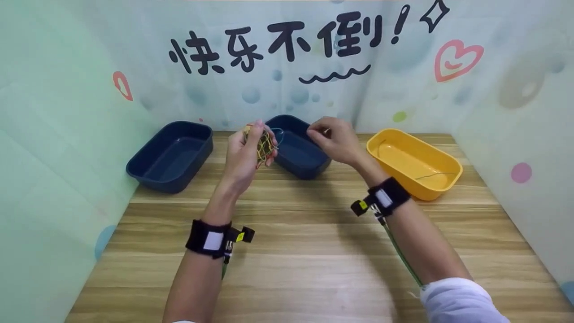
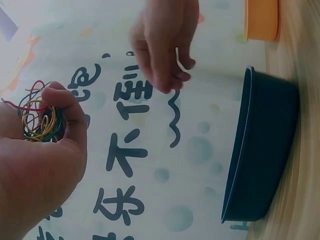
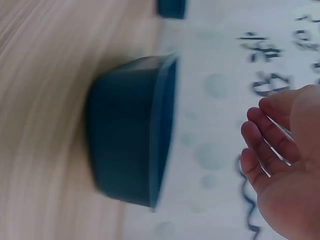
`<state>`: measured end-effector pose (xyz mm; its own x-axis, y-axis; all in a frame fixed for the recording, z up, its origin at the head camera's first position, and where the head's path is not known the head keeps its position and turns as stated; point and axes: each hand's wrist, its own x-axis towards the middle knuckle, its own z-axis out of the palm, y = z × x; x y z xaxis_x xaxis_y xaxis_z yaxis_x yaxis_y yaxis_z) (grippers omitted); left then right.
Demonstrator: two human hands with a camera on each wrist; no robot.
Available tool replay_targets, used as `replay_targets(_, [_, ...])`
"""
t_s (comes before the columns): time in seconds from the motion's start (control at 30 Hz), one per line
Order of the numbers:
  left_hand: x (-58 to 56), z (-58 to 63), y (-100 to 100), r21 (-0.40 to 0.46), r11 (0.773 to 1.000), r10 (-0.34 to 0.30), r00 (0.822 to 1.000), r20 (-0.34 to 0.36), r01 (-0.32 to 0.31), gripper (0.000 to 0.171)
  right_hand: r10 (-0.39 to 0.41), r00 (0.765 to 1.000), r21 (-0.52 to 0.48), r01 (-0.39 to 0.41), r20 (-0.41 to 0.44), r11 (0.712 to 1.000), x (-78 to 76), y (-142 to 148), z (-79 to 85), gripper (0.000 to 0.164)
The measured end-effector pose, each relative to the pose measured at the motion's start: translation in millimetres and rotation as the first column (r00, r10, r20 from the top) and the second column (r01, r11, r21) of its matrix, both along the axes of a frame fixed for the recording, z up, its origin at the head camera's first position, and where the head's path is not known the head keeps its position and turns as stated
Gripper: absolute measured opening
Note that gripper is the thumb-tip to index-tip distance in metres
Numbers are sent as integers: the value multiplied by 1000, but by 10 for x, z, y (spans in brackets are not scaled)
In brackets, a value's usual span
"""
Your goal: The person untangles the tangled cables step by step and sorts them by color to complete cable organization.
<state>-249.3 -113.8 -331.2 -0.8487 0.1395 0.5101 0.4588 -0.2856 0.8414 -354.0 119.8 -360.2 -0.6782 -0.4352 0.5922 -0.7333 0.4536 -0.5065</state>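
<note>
My left hand (image 1: pixel 244 154) grips a tangled bunch of thin rubber bands (image 1: pixel 265 146), yellow, green and red. One blue-green loop sticks out from the bunch toward the right. In the left wrist view the thumb and fingers curl round the rubber bands (image 2: pixel 42 120). My right hand (image 1: pixel 336 140) hovers apart from the left, above the right side of the middle dark blue bin (image 1: pixel 298 154). Its fingers bend loosely with the thumb near the index finger, and nothing shows between them. The right wrist view shows this hand (image 3: pixel 290 150) with its fingers slightly spread.
A second dark blue bin (image 1: pixel 170 157) stands at the left. At the right is a yellow bin (image 1: pixel 415 163) with a few thin strands in it. All stand on a wood-grain table (image 1: pixel 291 260) before a printed curtain (image 1: pixel 251 103). Each wrist wears a strapped camera.
</note>
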Motion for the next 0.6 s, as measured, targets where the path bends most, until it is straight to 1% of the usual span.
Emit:
replay_targets(0.07, [15,-2,39,-12,1000,-25,1000,5,25,41,41,999,-93,-42,-12,995,206,38,144,8])
replay_targets(0.17, [37,-4,98,-34,997,-62,998,31,63,41,100,995,-201,-103,-22,974,552,65,332,9])
replay_targets(0.23, [49,-6,136,-53,995,-78,996,45,81,42,145,989,-235,-149,-36,960,772,65,440,11])
replay_targets(0.3, [60,-6,172,-75,993,-92,994,53,95,43,189,980,-249,-198,-61,948,936,61,507,15])
replay_targets(0.37, [73,-7,206,-98,989,-104,993,48,108,43,230,969,-241,-244,-88,939,1069,52,560,21])
replay_targets(0.43, [86,-9,237,-118,985,-122,992,39,126,43,259,957,-222,-282,-127,933,1165,42,592,26])
replay_targets(0.53, [109,-10,276,-145,976,-159,987,23,161,43,270,946,-189,-302,-180,934,1256,19,611,29])
replay_targets(0.6, [121,-14,298,-161,970,-182,983,15,182,42,261,942,-167,-298,-210,940,1287,-1,606,30])
